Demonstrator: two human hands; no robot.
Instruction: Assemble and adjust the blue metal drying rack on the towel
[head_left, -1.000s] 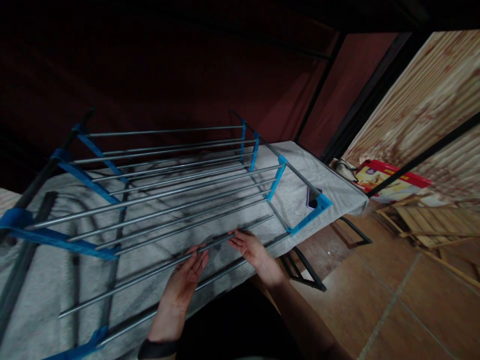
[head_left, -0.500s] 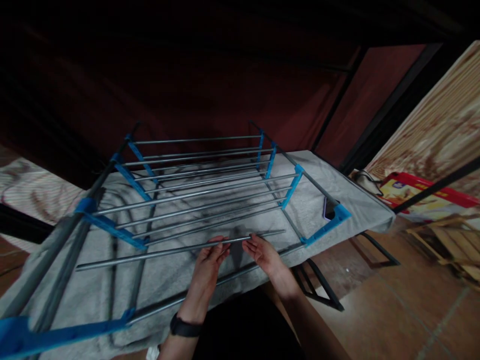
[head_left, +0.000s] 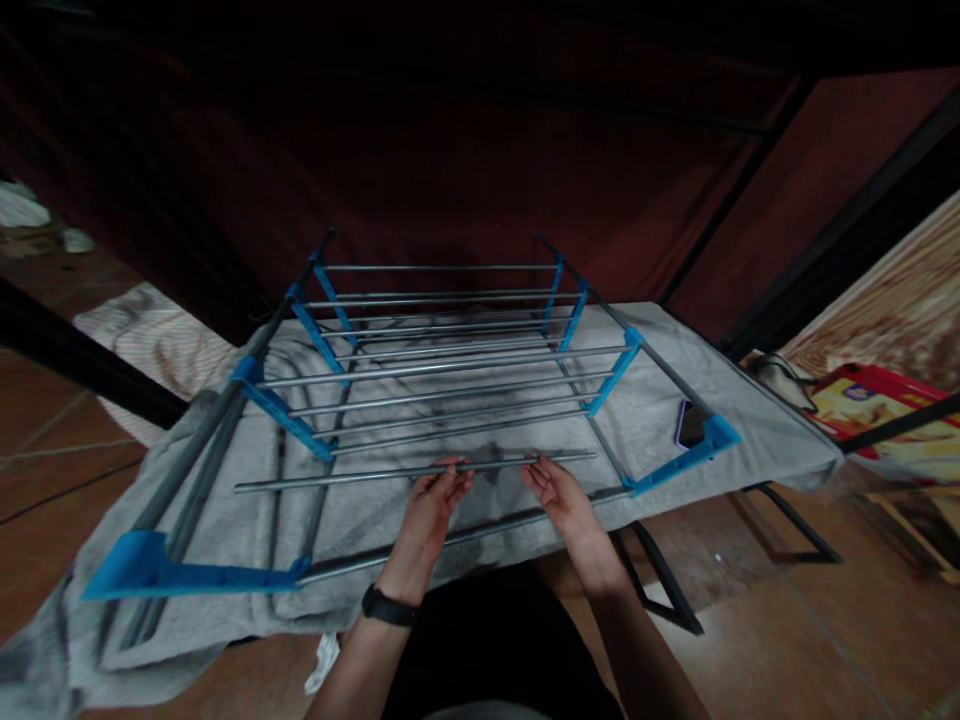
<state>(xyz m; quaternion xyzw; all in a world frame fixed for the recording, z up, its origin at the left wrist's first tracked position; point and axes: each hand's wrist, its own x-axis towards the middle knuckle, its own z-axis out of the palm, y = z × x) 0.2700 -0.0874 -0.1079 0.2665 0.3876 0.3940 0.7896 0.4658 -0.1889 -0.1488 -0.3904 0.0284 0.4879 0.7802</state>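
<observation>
A loose grey metal rod [head_left: 337,477] runs left to right between my two hands, held above the cloth. My left hand [head_left: 433,500], with a dark band at the wrist, pinches it left of its right half. Farther right, my right hand [head_left: 559,495] has its fingertips closed on the same rod. Both rod ends are free. Around it lies a rack frame of grey tubes with blue plastic brackets [head_left: 289,420] on the left and blue brackets [head_left: 613,372] on the right. Several crossbars [head_left: 450,366] span the brackets beyond my hands.
A grey cloth [head_left: 660,340] covers the low surface under the rack. A phone [head_left: 690,425] lies by the right front blue corner piece [head_left: 686,460]. A red and yellow box [head_left: 877,405] stands at the right. Black metal legs [head_left: 664,590] show above the tiled floor.
The view has shifted left, so the rack appears farther right. My right hand has slid along the rod, away from my left hand. The rod stays held, now nearer level.
</observation>
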